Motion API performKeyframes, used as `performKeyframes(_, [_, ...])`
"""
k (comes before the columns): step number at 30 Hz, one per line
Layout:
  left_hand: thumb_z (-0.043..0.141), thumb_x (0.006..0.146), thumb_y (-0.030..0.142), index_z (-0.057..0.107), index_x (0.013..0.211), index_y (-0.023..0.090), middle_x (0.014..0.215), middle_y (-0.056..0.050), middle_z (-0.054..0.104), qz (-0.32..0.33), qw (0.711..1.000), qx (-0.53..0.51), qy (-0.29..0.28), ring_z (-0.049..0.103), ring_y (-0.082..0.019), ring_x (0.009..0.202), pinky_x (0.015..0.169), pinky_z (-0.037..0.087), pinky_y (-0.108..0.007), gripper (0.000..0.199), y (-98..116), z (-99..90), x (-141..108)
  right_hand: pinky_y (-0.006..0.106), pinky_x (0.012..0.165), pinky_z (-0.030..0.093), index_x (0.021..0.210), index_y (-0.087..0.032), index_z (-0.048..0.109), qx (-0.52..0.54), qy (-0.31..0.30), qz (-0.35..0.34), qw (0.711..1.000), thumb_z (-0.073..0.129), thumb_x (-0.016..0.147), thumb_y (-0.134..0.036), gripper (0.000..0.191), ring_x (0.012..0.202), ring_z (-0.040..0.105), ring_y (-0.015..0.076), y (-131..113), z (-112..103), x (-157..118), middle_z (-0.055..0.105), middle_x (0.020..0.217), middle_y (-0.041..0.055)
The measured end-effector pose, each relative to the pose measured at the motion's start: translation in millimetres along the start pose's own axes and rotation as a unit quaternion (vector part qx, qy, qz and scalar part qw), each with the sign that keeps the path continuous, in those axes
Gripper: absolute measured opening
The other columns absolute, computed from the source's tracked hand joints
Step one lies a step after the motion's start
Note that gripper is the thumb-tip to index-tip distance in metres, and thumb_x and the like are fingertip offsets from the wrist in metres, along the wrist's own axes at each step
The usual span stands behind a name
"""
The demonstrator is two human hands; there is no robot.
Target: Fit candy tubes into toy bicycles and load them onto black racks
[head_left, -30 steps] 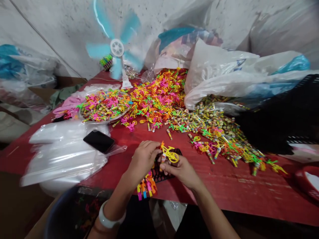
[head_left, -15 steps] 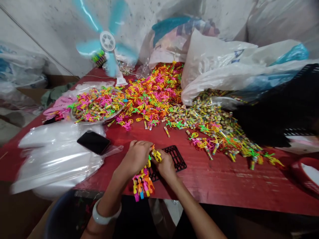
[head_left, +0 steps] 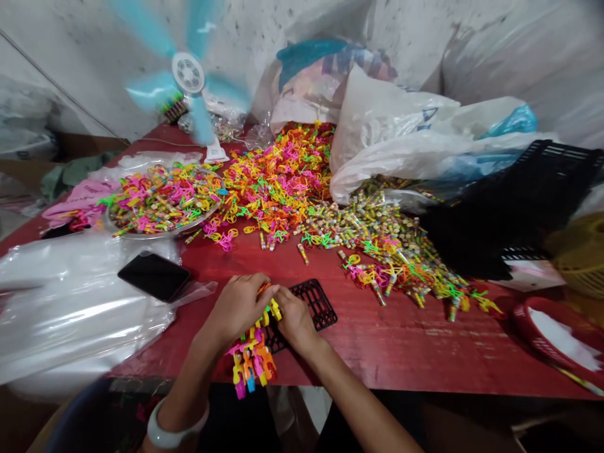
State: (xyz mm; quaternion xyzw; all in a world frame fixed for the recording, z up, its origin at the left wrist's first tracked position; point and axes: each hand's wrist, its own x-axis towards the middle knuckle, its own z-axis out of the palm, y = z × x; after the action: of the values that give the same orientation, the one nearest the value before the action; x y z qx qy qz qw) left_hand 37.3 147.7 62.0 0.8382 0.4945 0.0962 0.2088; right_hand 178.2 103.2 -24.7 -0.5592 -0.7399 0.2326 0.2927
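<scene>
My left hand (head_left: 243, 305), with a pale bangle (head_left: 177, 434) on the wrist, is closed with its fingers curled over small bright plastic toy pieces. Against it, my right hand (head_left: 296, 318) is closed on a small yellow plastic piece (head_left: 274, 309); its fingertips are partly hidden by the left. Below the hands, rows of pink, orange, yellow and blue plastic toy pieces (head_left: 250, 363) hang over the table's front edge. Under and beside the right hand lies a black slotted plastic rack (head_left: 321, 302), partly covered by the hands.
On the red table (head_left: 358, 340) lie a heap of coloured plastic pieces (head_left: 283, 182), a pile of small printed tubes (head_left: 372, 217) and a filled round tray (head_left: 189, 228). A phone (head_left: 153, 275) rests on clear plastic bags (head_left: 89, 314). A fan (head_left: 189, 72) spins behind; black racks (head_left: 500, 207) stand right.
The view has swung a little to the right, shifting everything leftward. My hands have drawn closer together, the left thumb now reaching across to the right fingers and covering more of the yellow piece.
</scene>
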Motion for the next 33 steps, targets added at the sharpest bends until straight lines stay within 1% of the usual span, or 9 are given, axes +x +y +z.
performKeyframes(5, [0.038, 0.096, 0.038, 0.064, 0.089, 0.015, 0.089, -0.010, 0.071, 0.040, 0.996, 0.080, 0.010, 0.065, -0.025, 0.089, 0.083, 0.042, -0.037, 0.035, 4, 3.3, -3, 0.024, 0.059, 0.046, 0.095, -0.015, 0.068, -0.025, -0.008, 0.010, 1.000, 0.041, 0.078, 0.002, 0.036, 0.067, 0.061, 0.0169, -9, 5, 5, 0.066, 0.087, 0.0070])
performKeyframes(8, [0.036, 0.097, 0.033, 0.064, 0.091, 0.014, 0.088, -0.012, 0.071, 0.043, 0.990, 0.127, 0.037, 0.065, -0.027, 0.087, 0.081, 0.042, -0.039, 0.035, 6, 7.7, -5, 0.022, 0.064, 0.047, 0.084, -0.018, 0.069, 0.006, 0.013, -0.012, 1.000, 0.045, 0.081, -0.002, 0.029, 0.071, 0.061, 0.0153, 1, -9, 7, 0.065, 0.080, 0.0037])
performKeyframes(11, [0.033, 0.097, 0.029, 0.063, 0.095, 0.014, 0.091, -0.012, 0.071, 0.035, 0.989, 0.138, 0.036, 0.066, -0.026, 0.087, 0.077, 0.043, -0.037, 0.033, 5, 11.1, -6, 0.026, 0.072, 0.047, 0.091, -0.019, 0.069, -0.005, 0.139, 0.017, 0.990, 0.046, 0.087, -0.011, 0.025, 0.077, 0.060, 0.0166, 34, -51, 0, 0.065, 0.084, 0.0051])
performKeyframes(13, [0.032, 0.098, 0.028, 0.063, 0.096, 0.015, 0.092, -0.011, 0.071, 0.023, 0.988, 0.150, 0.026, 0.066, -0.026, 0.088, 0.078, 0.044, -0.037, 0.034, 6, 11.4, -6, 0.030, 0.073, 0.045, 0.092, -0.017, 0.070, -0.128, 0.222, 0.105, 0.961, 0.044, 0.087, -0.015, 0.026, 0.078, 0.057, 0.0192, 66, -89, -6, 0.064, 0.086, 0.0078])
performKeyframes(15, [0.031, 0.098, 0.028, 0.063, 0.095, 0.015, 0.090, -0.010, 0.071, 0.007, 0.987, 0.157, 0.014, 0.066, -0.026, 0.088, 0.080, 0.044, -0.038, 0.035, 8, 10.6, -6, 0.031, 0.068, 0.042, 0.092, -0.015, 0.072, -0.207, 0.235, 0.180, 0.933, 0.043, 0.085, -0.016, 0.029, 0.076, 0.054, 0.0208, 96, -123, -8, 0.061, 0.086, 0.0101])
performKeyframes(18, [0.031, 0.098, 0.028, 0.062, 0.098, 0.015, 0.094, -0.010, 0.071, -0.008, 0.988, 0.155, 0.001, 0.066, -0.026, 0.092, 0.083, 0.045, -0.038, 0.034, 10, 9.0, -5, 0.029, 0.065, 0.039, 0.075, -0.016, 0.073, -0.216, 0.185, 0.175, 0.943, 0.052, 0.075, -0.013, 0.022, 0.072, 0.052, 0.0204, 123, -149, -4, 0.057, 0.072, 0.0071])
performKeyframes(21, [0.032, 0.098, 0.028, 0.062, 0.100, 0.015, 0.097, -0.010, 0.071, -0.011, 0.989, 0.148, -0.003, 0.066, -0.026, 0.094, 0.084, 0.045, -0.038, 0.033, 10, 8.6, -5, 0.028, 0.066, 0.040, 0.069, -0.018, 0.072, -0.207, 0.151, 0.142, 0.956, 0.057, 0.071, -0.014, 0.016, 0.073, 0.054, 0.0200, 121, -149, 3, 0.058, 0.073, 0.0060])
performKeyframes(27, [0.033, 0.098, 0.031, 0.063, 0.101, 0.015, 0.096, -0.010, 0.071, -0.008, 0.992, 0.122, 0.008, 0.066, -0.026, 0.095, 0.085, 0.045, -0.039, 0.034, 10, 8.8, -8, 0.030, 0.066, 0.043, 0.086, -0.019, 0.069, -0.099, 0.166, 0.095, 0.976, 0.055, 0.081, -0.030, 0.019, 0.071, 0.057, 0.0193, 87, -125, -1, 0.061, 0.081, 0.0049])
performKeyframes(33, [0.038, 0.097, 0.032, 0.063, 0.106, 0.015, 0.104, -0.011, 0.070, -0.003, 0.997, 0.077, 0.017, 0.064, -0.026, 0.101, 0.089, 0.044, -0.039, 0.031, 6, 9.0, -7, 0.026, 0.053, 0.040, 0.078, -0.020, 0.058, 0.074, 0.166, 0.145, 0.973, 0.064, 0.073, -0.043, 0.025, 0.060, 0.053, 0.0174, 57, -91, -12, 0.059, 0.069, 0.0019])
